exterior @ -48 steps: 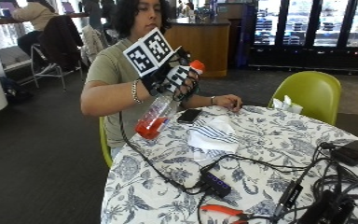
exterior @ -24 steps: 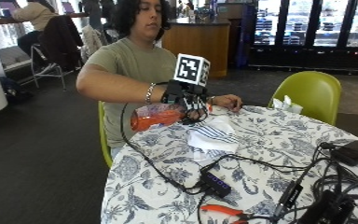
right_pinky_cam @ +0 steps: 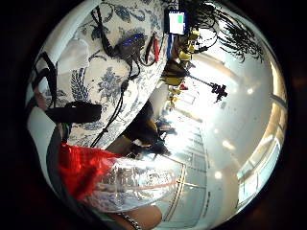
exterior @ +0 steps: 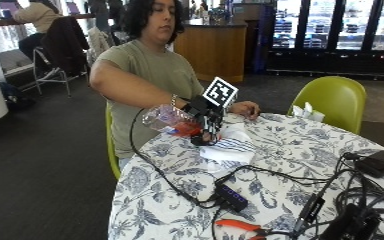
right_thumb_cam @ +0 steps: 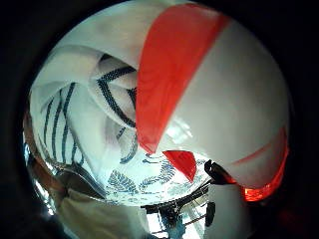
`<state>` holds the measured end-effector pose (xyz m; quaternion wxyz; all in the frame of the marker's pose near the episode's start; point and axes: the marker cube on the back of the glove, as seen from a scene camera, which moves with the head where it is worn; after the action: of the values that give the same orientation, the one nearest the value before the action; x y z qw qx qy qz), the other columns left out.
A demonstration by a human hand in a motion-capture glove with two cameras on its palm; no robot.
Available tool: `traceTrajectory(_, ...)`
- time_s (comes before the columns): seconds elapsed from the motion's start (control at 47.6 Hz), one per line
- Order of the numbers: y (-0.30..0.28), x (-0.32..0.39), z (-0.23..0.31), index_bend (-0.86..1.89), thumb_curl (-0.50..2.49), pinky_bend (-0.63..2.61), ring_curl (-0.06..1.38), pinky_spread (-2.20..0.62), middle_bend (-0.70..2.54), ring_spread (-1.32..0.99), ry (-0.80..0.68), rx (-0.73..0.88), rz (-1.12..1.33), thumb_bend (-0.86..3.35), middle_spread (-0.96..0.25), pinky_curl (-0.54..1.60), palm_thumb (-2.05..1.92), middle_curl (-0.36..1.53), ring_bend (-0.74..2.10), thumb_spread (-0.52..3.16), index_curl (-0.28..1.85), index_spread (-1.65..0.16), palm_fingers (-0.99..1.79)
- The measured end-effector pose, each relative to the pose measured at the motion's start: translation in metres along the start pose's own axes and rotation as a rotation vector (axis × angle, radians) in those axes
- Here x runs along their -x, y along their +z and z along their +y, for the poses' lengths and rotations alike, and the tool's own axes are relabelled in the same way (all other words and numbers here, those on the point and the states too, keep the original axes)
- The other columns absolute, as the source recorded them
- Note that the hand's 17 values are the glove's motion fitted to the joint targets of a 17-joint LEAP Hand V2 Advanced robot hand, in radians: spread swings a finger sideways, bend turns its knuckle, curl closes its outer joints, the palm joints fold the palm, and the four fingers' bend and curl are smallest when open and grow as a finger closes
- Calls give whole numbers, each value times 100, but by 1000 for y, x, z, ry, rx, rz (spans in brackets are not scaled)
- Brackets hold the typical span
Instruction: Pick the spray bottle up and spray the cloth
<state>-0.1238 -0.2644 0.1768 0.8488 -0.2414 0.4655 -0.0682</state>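
In the outside view my gloved right hand (exterior: 204,118) grips the neck of the spray bottle (exterior: 168,119), a clear bottle with red liquid. The bottle is tipped, its base out past the table edge and its head pointing down at the cloth (exterior: 229,147). The cloth is white with dark blue stripes and lies crumpled on the floral table (exterior: 292,150). The thumb side palm view shows the red and white spray head (right_thumb_cam: 199,94) close over the striped cloth (right_thumb_cam: 75,114). The bottle body (right_pinky_cam: 115,179) fills part of the little finger side palm view. A bare left hand (exterior: 245,108) rests beside the cloth.
A black USB hub (exterior: 232,197) and tangled cables lie in front of the cloth. Orange-handled pliers (exterior: 241,226) sit near the front edge. A black device (exterior: 380,162) is at the right, and a green chair (exterior: 332,100) stands behind the table.
My hand came down from chest height to just above the cloth. The bottle swung from nozzle-up to tipped over, with its head now aimed down at the cloth.
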Motion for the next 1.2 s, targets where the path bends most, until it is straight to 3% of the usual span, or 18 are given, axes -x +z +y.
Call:
traceTrajectory(0.21, -44, -18, 6, 29, 73, 47, 48, -31, 52, -22, 48, -70, -172, -3, -23, 44, 102, 54, 62, 21, 58, -28, 134)
traceTrajectory(0.504, -154, -40, -19, 30, 75, 47, 49, -31, 53, -22, 5, -402, -870, -3, -23, 45, 102, 54, 62, 20, 59, -28, 134)
traceTrajectory(0.714, -211, -11, -58, 29, 75, 47, 49, -30, 53, -22, -80, -709, -1356, -3, -22, 45, 102, 54, 62, 20, 60, -28, 134)
traceTrajectory(0.924, -220, 28, -105, 29, 76, 47, 49, -30, 54, -22, -62, -1012, -1763, -3, -22, 45, 102, 54, 61, 21, 60, -28, 133)
traceTrajectory(1.197, -205, 65, -139, 27, 76, 47, 49, -29, 53, -21, -39, -1106, -1859, -3, -21, 45, 103, 54, 60, 24, 60, -28, 131)
